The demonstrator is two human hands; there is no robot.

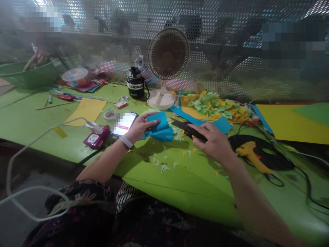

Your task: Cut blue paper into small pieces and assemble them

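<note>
My left hand (141, 126) is closed on a blue paper square (158, 121), with the thumb on top and a watch band at the wrist. Several more blue paper pieces (160, 134) fan out just under that square. In my right hand (212, 139) is a pair of dark scissors (189, 128), their tips pointing left toward the blue paper but apart from it; whether the blades are parted I cannot tell. Behind the scissors lie a blue paper strip (187, 116) and another blue piece (223, 125). Small pale and yellow triangular scraps (164, 168) are scattered on the green table (180, 190).
A fan (168, 55) and a black bottle (135, 84) stand at the back. Cut green and yellow paper (213, 104) is heaped behind my right hand. A yellow glue gun (253, 156) with cords lies right; a phone (124, 124) and a purple power socket (96, 137) lie left.
</note>
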